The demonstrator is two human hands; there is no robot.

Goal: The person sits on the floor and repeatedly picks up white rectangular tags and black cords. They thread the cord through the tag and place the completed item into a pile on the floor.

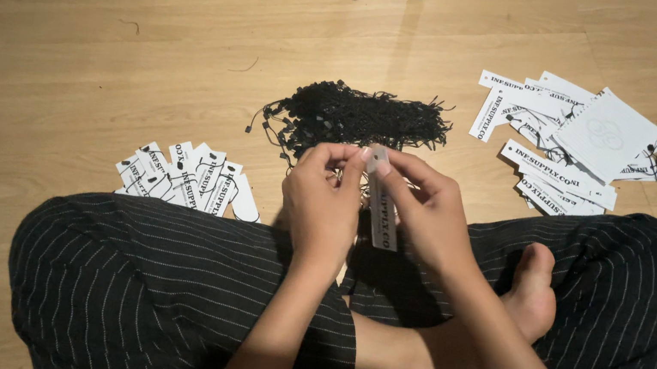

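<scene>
My left hand (pixel 324 201) and right hand (pixel 420 211) both pinch one narrow white paper tag (pixel 382 210), grips clenched on it, just before the black string pile (pixel 360 117).

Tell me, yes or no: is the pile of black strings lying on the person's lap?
No, the pile of black strings lies on the wooden floor.

Dim warm light falls from the upper right, leaving the top left corner in deep shadow, focus soft throughout.
</scene>
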